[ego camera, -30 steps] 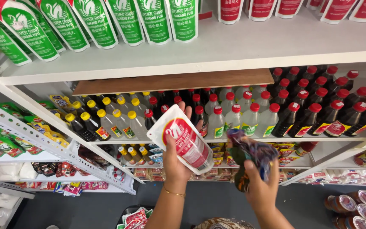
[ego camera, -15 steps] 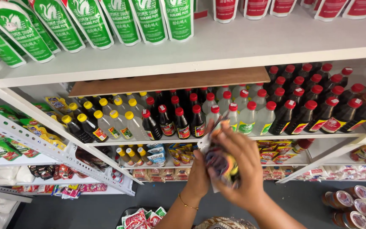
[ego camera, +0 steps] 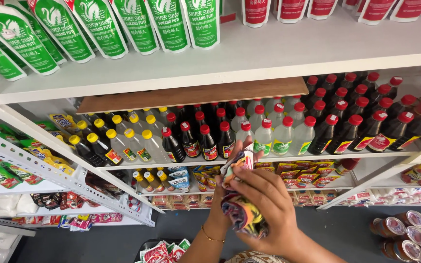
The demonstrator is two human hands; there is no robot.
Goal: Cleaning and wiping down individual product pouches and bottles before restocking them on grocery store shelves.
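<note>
We see green vinegar pouches (ego camera: 54, 27) upper left, yellow-capped bottles (ego camera: 118, 141) on the middle shelf. Our left hand (ego camera: 227, 195), mostly hidden, grips a red-and-white pouch (ego camera: 236, 163) from behind. Our right hand (ego camera: 264, 209) clamps over it with a multicoloured cloth (ego camera: 242, 214), before the red-capped bottles (ego camera: 269, 134). Pouch looks in hand, not shelved.

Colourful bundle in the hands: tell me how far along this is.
Done: the bottles stand in full rows on the middle shelf, and the green pouches line the top shelf. In hand: the left hand and right hand both grip the colourful bundle, held in front of the bottles. Left: the bundle rests on no shelf yet; what it holds is hidden.
</note>
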